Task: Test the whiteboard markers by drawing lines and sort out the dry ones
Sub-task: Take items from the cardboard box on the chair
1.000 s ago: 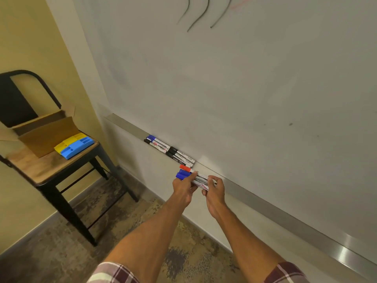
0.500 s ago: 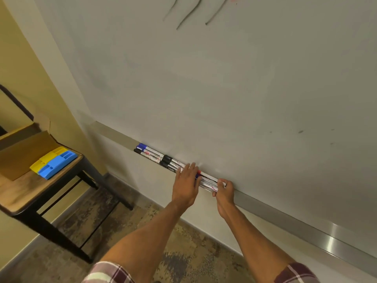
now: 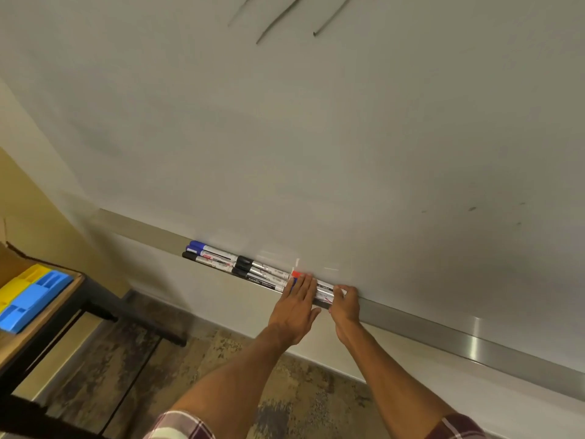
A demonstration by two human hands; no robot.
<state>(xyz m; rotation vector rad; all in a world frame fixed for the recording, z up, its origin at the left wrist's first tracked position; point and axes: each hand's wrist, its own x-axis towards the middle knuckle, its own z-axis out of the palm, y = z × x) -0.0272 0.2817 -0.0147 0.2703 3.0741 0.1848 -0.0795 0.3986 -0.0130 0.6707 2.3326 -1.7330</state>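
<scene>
The bundle of silver-barrelled markers (image 3: 323, 291), red cap showing, lies on the long metal tray (image 3: 474, 340) under the flat, straight fingers of your L hand (image 3: 294, 312), R hand (image 3: 345, 307) curled round its tail ends, w/ 6 more capped markers (image 3: 240, 265) (2 blue, 4 black) just left.

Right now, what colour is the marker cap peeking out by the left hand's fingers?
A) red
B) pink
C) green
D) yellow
A: a red cap peeks out just past the straight fingers of the left hand, which lies flat on the markers in the tray.
</scene>
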